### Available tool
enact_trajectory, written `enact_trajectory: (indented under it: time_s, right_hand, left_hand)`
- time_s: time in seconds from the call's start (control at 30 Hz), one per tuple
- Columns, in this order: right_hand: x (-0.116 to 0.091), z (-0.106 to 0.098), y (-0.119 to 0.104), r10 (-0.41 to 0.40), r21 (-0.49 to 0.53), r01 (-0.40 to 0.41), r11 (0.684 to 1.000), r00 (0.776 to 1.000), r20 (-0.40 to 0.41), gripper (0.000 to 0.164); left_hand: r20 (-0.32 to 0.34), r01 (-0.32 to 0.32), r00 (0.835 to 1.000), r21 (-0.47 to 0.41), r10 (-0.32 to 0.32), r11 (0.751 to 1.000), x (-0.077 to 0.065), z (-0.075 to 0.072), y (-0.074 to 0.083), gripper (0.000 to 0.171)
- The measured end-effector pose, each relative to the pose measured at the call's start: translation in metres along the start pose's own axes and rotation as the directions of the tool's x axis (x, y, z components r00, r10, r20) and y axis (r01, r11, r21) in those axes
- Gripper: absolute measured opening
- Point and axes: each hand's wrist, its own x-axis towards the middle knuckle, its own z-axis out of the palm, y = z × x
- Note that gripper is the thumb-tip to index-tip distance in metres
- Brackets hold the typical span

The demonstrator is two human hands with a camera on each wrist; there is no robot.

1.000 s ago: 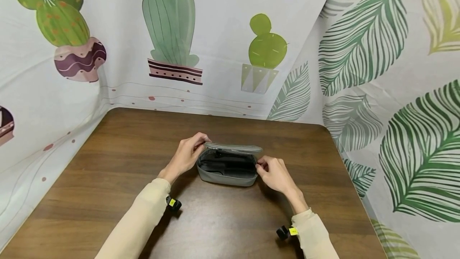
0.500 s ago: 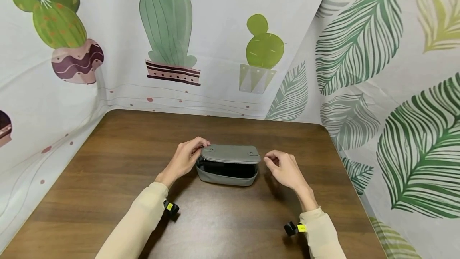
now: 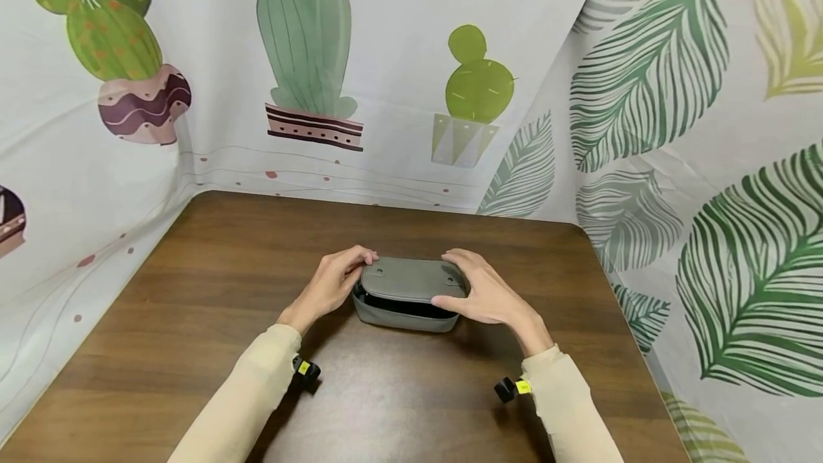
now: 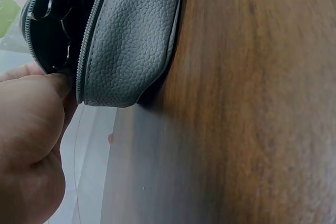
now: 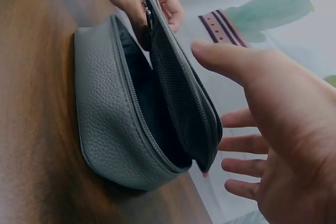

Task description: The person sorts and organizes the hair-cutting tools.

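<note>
A grey zippered case of pebbled leather-like material stands on the table, its lid tilted down with a dark gap at the front. My left hand pinches the lid's left end. The left wrist view puts the thumb of that hand at the zipper edge, below curved silver metal inside the lid. Over the lid's right end my right hand is spread, thumb at the front and fingers behind. Black mesh lines the lid in the right wrist view. The case's bottom is hidden.
The brown wooden table extends around the case. White cloth printed with cacti hangs behind its far edge, and leaf-printed cloth hangs at the right. A small black camera sits at my left wrist, another at my right.
The lid has swung forward and down from nearly upright. My right hand let go of the case's right side, drew away, then came over the lid with fingers spread. My left hand stayed at the lid.
</note>
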Motion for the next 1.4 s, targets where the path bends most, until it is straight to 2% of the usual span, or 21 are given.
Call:
enact_trajectory:
  time_s: [0.2, 0.37, 0.67, 0.9, 1.17, 1.3, 1.4]
  right_hand:
    - [0.017, 0.003, -0.001, -0.054, -0.062, 0.061, 0.996, 0.992, 0.11, 0.109]
    - [0.022, 0.005, 0.0, -0.05, -0.104, 0.066, 0.992, 0.988, 0.146, 0.112]
    - [0.023, 0.009, 0.002, -0.011, -0.074, 0.021, 0.997, 0.992, 0.13, 0.109]
    - [0.023, 0.011, 0.003, -0.013, -0.082, 0.023, 0.996, 0.993, 0.114, 0.108]
    - [0.021, 0.014, 0.003, -0.008, -0.09, 0.017, 0.996, 0.995, 0.101, 0.107]
    - [0.02, 0.016, 0.002, 0.008, -0.077, -0.001, 0.997, 0.995, 0.097, 0.107]
    - [0.019, 0.017, 0.002, 0.016, -0.071, -0.009, 0.997, 0.995, 0.096, 0.107]
  left_hand:
    - [0.013, 0.018, 1.0, -0.012, -0.018, 1.0, -0.001, 0.001, 0.0, 0.028]
    - [0.012, 0.013, 1.0, -0.016, -0.013, 1.0, -0.001, 0.001, -0.001, 0.029]
    - [0.015, 0.033, 0.999, -0.026, -0.032, 0.999, -0.001, 0.001, -0.003, 0.028]
    - [0.023, 0.076, 0.997, -0.028, -0.075, 0.997, 0.0, -0.001, -0.002, 0.028]
    - [0.086, 0.127, 0.989, -0.088, -0.12, 0.988, 0.003, -0.006, 0.001, 0.027]
    - [0.121, 0.184, 0.978, -0.098, -0.172, 0.978, 0.005, -0.012, 0.006, 0.032]
    - [0.133, 0.204, 0.972, -0.086, -0.192, 0.975, 0.007, -0.015, 0.011, 0.034]
